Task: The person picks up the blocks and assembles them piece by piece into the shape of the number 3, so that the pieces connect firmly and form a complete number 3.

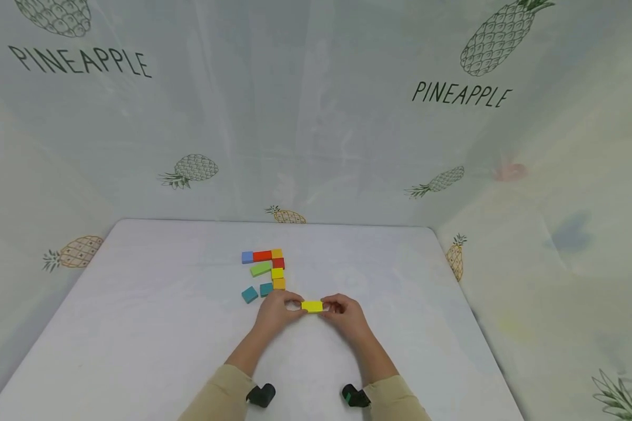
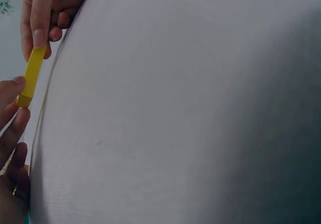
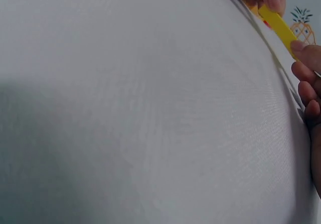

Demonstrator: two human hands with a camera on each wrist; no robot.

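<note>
Between my two hands is a yellow block, a plain rectangular bar. My left hand pinches its left end with thumb and fingers. At its right end, my right hand pinches it the same way. In the left wrist view the yellow block spans from one hand's fingertips to the other's. The right wrist view shows the same yellow block at the upper right edge, with the thumbs on it. Just beyond my left hand lies an orange-yellow block, the near end of a column of blocks.
Farther up that column are a yellow block, a red block and a corner block. A long red block and a blue block extend left. Green and teal blocks lie nearby on the white table.
</note>
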